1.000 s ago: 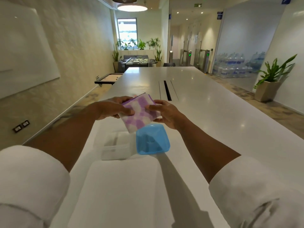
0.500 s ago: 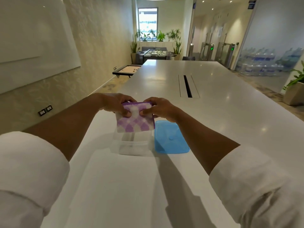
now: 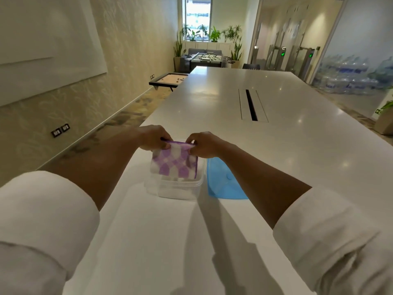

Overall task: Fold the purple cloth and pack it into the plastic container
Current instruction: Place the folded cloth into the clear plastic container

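Note:
A folded purple-and-white checked cloth (image 3: pixel 174 162) hangs by its top edge, its lower edge reaching into the mouth of a clear plastic container (image 3: pixel 173 188) on the white table. My left hand (image 3: pixel 154 137) pinches the cloth's top left corner. My right hand (image 3: pixel 204 144) pinches the top right corner. The container's far rim is hidden behind the cloth. Its blue lid (image 3: pixel 223 182) lies flat on the table just right of it, partly under my right forearm.
The long white table (image 3: pixel 276 145) stretches ahead, with a dark cable slot (image 3: pixel 251 104) in its middle. The table's left edge runs close to the container, with carpet floor and a wall beyond. A potted plant (image 3: pixel 386 118) stands at far right.
Both hands carried the cloth left and down, from above the blue lid to over the clear container, turning it to hang upright. Its lower edge now dips into the container.

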{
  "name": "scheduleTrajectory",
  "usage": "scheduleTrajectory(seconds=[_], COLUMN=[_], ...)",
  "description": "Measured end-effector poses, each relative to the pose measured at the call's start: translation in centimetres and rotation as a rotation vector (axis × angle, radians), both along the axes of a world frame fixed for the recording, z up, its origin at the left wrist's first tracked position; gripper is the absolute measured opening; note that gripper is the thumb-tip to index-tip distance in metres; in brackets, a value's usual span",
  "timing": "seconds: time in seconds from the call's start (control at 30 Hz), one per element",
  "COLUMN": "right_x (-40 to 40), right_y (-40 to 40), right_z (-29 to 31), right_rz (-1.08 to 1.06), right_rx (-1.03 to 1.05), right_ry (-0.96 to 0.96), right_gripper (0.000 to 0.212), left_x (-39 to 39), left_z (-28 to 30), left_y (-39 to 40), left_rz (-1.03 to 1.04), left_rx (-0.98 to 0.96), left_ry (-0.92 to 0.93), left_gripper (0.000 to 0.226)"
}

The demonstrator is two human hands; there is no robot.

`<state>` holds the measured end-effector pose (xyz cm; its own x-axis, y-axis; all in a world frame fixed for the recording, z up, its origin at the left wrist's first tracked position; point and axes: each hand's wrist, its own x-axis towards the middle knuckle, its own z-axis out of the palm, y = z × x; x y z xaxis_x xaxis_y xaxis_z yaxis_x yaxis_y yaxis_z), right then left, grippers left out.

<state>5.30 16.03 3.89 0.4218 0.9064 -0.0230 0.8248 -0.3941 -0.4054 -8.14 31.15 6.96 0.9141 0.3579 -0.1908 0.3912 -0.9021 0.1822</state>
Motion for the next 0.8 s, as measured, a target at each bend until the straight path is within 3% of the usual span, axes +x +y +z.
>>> scheduleTrajectory(seconds=[0.23,0.37,0.53,0.8], right_x=[-0.6,0.1,0.2,0.0], right_y=[0.6,1.2,1.3,2.1], right_z=[-0.4,-1.3,-2.6,-3.8], right_rz=[0.025,0.013,0.010,0.039], right_rx=[-0.244,-0.340,-0.333,-0.274], right_ry=[-0.227,-0.295,-0.380,-0.445], right_gripper=[0.037,0.020,0.025,0.030], left_x=[1.7,2.4,2.8,3.6], left_z=[-2.3,-3.2,-4.3,-5.6], left_y=[-0.3,-0.3,-0.5,-1.2], left_rz=[-0.036,-0.058,-0.053,-0.014], left_rx=[0.075,0.055,0.056,0.242], left_ry=[0.072,0.084,0.149,0.124], left_gripper=[0.026,0.024,0.023,0.034])
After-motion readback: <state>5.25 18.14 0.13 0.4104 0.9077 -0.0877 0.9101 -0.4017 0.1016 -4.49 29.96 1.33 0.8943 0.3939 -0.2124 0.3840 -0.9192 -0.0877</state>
